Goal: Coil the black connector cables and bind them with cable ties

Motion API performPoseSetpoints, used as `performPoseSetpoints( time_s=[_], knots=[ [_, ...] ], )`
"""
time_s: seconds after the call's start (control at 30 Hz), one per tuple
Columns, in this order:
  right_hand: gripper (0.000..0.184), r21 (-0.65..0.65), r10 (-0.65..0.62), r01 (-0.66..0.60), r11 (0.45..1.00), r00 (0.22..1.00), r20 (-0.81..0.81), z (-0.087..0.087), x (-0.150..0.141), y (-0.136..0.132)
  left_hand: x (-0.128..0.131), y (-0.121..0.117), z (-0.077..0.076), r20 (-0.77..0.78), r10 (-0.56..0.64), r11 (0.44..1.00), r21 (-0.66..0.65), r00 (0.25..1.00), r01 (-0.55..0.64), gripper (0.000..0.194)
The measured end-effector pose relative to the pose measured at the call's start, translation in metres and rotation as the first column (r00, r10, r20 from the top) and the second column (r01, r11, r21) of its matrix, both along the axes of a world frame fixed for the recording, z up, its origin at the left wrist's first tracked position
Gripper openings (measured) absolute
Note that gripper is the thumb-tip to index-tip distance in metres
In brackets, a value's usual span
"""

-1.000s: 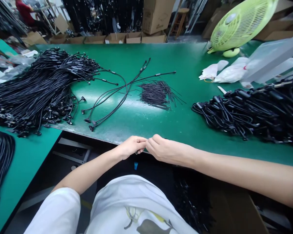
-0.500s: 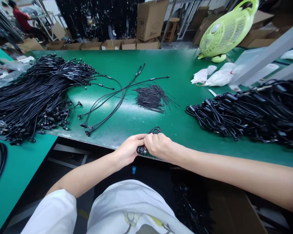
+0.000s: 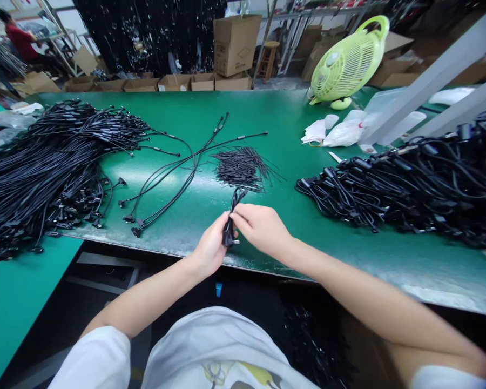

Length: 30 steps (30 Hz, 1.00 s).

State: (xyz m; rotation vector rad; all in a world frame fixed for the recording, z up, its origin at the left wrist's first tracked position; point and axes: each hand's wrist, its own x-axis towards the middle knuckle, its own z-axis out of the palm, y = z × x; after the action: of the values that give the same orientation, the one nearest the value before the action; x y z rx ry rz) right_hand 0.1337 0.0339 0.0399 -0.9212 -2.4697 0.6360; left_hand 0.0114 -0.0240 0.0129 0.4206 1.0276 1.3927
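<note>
A black cable [image 3: 229, 233], folded into a small bundle, stands nearly upright at the table's front edge, its looped end pointing away from me and a plug end low. My left hand [image 3: 211, 244] is closed around its lower part. My right hand [image 3: 263, 227] pinches with thumb and forefinger against the bundle's middle; whatever lies between those fingertips is too small to make out. Just beyond the loop lies a pile of thin black ties [image 3: 238, 168]. Several loose, unfolded cables [image 3: 178, 183] stretch across the table left of that pile.
A large heap of straight cables [image 3: 65, 156] covers the left side of the green table [image 3: 178, 102]. Bundled cables [image 3: 409, 183] are heaped at right. Behind them are white plastic bags [image 3: 344, 135], a green fan [image 3: 346, 65] and slanting grey bars [image 3: 437, 75]. Cartons [image 3: 237, 46] stand beyond.
My hands have lifted and turned the bundle, so its loop now points forward and more of it shows. The right hand has gone from a fist over it to a fingertip pinch.
</note>
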Motion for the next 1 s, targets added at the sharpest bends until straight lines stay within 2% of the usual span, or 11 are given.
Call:
performPoseSetpoints(
  time_s=[0.1,0.17,0.23,0.3,0.4,0.53,0.6,0.7,0.77,0.93,1.0],
  knots=[
    [0.028,-0.564,-0.117,-0.092,0.821,0.939,-0.324,-0.004,0.000,0.003,-0.018,-0.001,0.005,-0.417,0.009,0.950,0.288,0.909,0.123,0.024],
    [0.030,-0.718,-0.163,-0.172,0.675,0.914,-0.372,-0.011,0.006,0.004,-0.030,-0.009,0.010,-0.725,-0.004,0.862,0.346,0.688,0.370,0.024],
    [0.031,-0.692,-0.190,-0.124,0.711,0.914,-0.358,-0.016,0.014,0.004,-0.036,-0.017,0.010,-0.912,-0.006,0.794,0.245,0.410,0.556,0.030],
    [0.030,-0.523,-0.199,-0.017,0.852,0.914,-0.355,-0.016,0.021,-0.001,-0.036,-0.020,0.006,-0.964,-0.039,0.796,0.129,0.263,0.591,0.034],
    [0.029,-0.239,-0.034,-0.051,0.970,0.940,-0.339,-0.013,0.023,-0.018,-0.035,-0.014,-0.001,-0.896,-0.180,0.860,0.056,0.406,0.507,0.032],
    [0.028,-0.207,0.145,-0.189,0.960,0.967,-0.210,-0.018,0.019,-0.027,-0.041,-0.013,0.009,-0.669,-0.275,0.875,0.124,0.690,0.469,0.032],
    [0.027,-0.270,0.083,-0.127,0.954,0.982,-0.168,-0.023,0.022,-0.019,-0.043,-0.021,0.018,-0.690,-0.303,0.817,0.168,0.658,0.552,0.032],
    [0.028,-0.298,-0.057,0.001,0.955,0.982,-0.179,-0.023,0.028,-0.004,-0.036,-0.032,0.020,-0.831,-0.342,0.697,0.088,0.438,0.711,0.033],
    [0.028,-0.269,-0.092,0.032,0.963,0.972,-0.215,-0.018,0.030,-0.004,-0.030,-0.032,0.012,-0.851,-0.372,0.713,-0.007,0.370,0.701,0.036],
    [0.029,-0.363,0.040,-0.167,0.917,0.943,-0.331,-0.011,0.024,-0.024,-0.028,-0.020,-0.009,-0.645,-0.372,0.869,0.011,0.668,0.495,0.050],
    [0.029,-0.508,0.000,-0.215,0.834,0.921,-0.389,-0.018,0.020,-0.028,-0.029,-0.019,-0.009,-0.666,-0.293,0.877,0.100,0.686,0.471,0.044]
  ],
)
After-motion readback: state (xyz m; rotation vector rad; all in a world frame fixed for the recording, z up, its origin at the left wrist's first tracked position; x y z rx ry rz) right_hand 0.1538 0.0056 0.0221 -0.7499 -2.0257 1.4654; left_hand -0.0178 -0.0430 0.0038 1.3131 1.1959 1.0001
